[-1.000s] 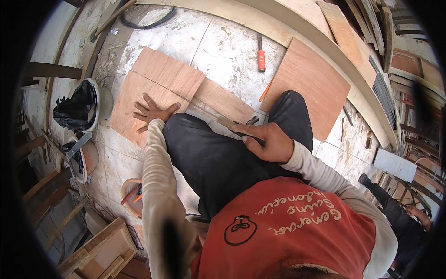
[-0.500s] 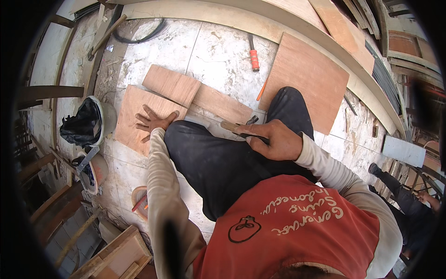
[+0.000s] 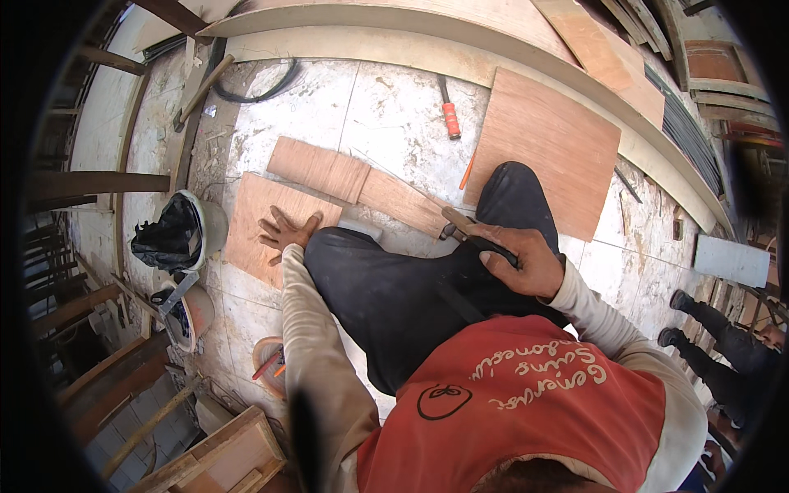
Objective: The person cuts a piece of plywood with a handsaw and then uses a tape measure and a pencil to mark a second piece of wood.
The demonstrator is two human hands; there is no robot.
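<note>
My left hand (image 3: 289,232) lies flat with fingers spread on a squarish plywood piece (image 3: 253,215), beside my bent left knee. In my closed right hand (image 3: 526,259), above my lap, is a slim tool (image 3: 491,245) with a dark handle and a tan, flat end pointing away to the left; its exact kind is unclear. A small metal head (image 3: 449,232), like a hammer's, shows just under its tan end; the rest is hidden. Two narrow plywood strips, a farther one (image 3: 319,168) and a nearer one (image 3: 403,202), lie end to end beyond my left hand.
A large plywood sheet (image 3: 546,148) lies beyond my right knee, with an orange pencil (image 3: 468,170) at its edge. Farther off are a red-handled tool (image 3: 450,121), a black cable coil (image 3: 263,94) and a long board (image 3: 394,53). Buckets (image 3: 212,226) stand left; another person's legs (image 3: 715,329) show at right.
My right hand has drawn back to the right with the tool, whose tan end now points more away from me. My left hand stays on the plywood. The whole view has shifted slightly.
</note>
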